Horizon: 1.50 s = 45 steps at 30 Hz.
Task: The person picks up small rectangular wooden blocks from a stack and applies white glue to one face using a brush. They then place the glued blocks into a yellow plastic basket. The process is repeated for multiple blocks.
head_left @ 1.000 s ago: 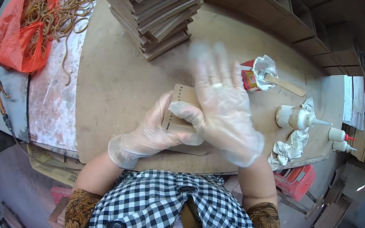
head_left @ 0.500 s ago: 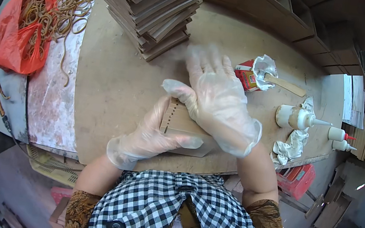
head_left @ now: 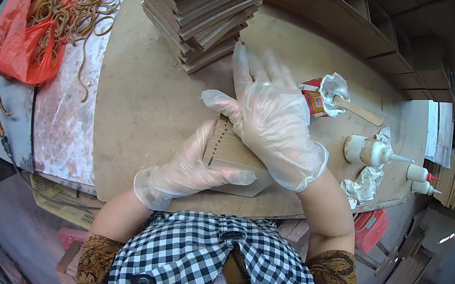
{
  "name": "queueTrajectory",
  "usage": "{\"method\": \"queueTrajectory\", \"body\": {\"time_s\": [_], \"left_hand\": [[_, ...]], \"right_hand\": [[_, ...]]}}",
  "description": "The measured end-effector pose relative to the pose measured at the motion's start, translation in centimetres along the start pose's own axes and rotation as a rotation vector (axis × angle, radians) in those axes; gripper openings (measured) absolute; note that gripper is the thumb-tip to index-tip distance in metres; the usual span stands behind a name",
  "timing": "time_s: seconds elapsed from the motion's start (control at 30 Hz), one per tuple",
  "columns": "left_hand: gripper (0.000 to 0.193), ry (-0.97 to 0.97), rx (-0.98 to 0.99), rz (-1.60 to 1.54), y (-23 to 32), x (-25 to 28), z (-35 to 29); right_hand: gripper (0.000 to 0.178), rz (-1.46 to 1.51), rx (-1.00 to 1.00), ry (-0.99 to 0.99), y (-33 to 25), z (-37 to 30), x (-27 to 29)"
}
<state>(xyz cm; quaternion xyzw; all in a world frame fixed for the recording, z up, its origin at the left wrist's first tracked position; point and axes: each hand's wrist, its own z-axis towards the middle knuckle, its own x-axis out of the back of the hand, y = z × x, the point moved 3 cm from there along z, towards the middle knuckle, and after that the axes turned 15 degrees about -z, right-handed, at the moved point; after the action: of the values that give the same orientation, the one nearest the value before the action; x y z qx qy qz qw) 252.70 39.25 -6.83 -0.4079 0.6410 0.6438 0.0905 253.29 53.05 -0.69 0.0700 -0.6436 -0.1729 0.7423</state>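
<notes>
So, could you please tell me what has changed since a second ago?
The right hand shifted slightly left and away from the body; its thumb moved off the wooden block, baring more of the top and its row of holes. No new grip or release shows. The left hand still holds the block; the red bag stayed.

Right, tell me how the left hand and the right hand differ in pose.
The left hand is bent around the left side of the wooden piece; the right hand is spread open over its right side.
The left hand's thumb points right, while the right hand's thumb points left.
The left hand's fingers are mostly hidden; the right hand's extend away from the person.
Both wear translucent gloves.
</notes>
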Motion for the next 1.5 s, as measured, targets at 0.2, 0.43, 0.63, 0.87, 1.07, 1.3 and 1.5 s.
{"method": "queueTrajectory", "body": {"time_s": [0.2, 0.43, 0.63, 0.87, 1.07, 1.3, 1.5], "left_hand": [[0.084, -0.020, -0.076, 0.112, 0.0, 0.5, -0.3], [0.084, -0.008, -0.050, 0.014, 0.0, 0.0, 0.0], [0.086, -0.025, -0.053, 0.029, -0.2, 0.3, -0.3], [0.089, -0.004, -0.131, 0.052, 0.1, 0.0, 0.3], [0.088, -0.034, -0.066, 0.088, 0.2, 0.1, 0.0], [0.085, -0.017, -0.052, 0.107, -0.1, 0.0, -0.3], [0.084, -0.068, -0.145, 0.169, -0.8, 1.1, -0.7]], "right_hand": [[0.064, 0.233, 0.042, -0.072, 1.8, 1.1, 1.9], [0.015, -0.063, 0.145, -0.139, -1.6, 0.5, 0.7], [0.009, -0.080, 0.216, 0.240, -0.1, 1.6, 2.0], [0.013, -0.206, 0.130, 0.192, -2.3, 0.3, 0.7], [0.006, 0.089, 0.199, 0.264, 0.1, 1.3, 1.4], [0.043, 0.494, 0.012, 0.082, 6.4, -3.1, 2.3], [0.111, 0.380, 0.006, 0.074, 5.3, -4.4, 3.8]]}}
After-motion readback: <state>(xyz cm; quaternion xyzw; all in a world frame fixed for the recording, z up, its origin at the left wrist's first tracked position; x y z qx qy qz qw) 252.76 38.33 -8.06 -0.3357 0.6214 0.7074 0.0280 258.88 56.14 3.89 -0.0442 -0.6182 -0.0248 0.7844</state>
